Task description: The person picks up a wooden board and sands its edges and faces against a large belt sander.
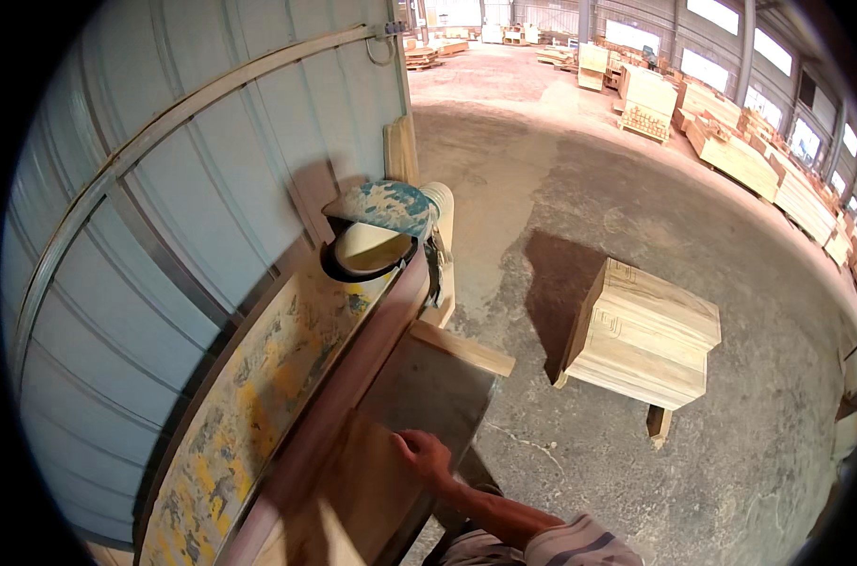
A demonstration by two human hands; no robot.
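Note:
A long belt sander stands along the wall, its reddish sanding belt [361, 371] running away from me. Beside the belt, a brown wooden board [358, 472] lies on the dark metal work table [438, 382]. My right hand [426, 457] is at the board's right edge, fingers curled in against it. The right forearm comes in from below, in a striped sleeve. My left hand is out of view. At the far end, a wooden strip [461, 349] lies across the table.
A camouflage cloth [381, 206] covers the sander's far drum, next to a pale hose [438, 195]. On the floor to the right stands a stack of wooden panels [641, 330] on supports. A corrugated metal wall [193, 189] closes the left; lumber piles [730, 156] line the far side.

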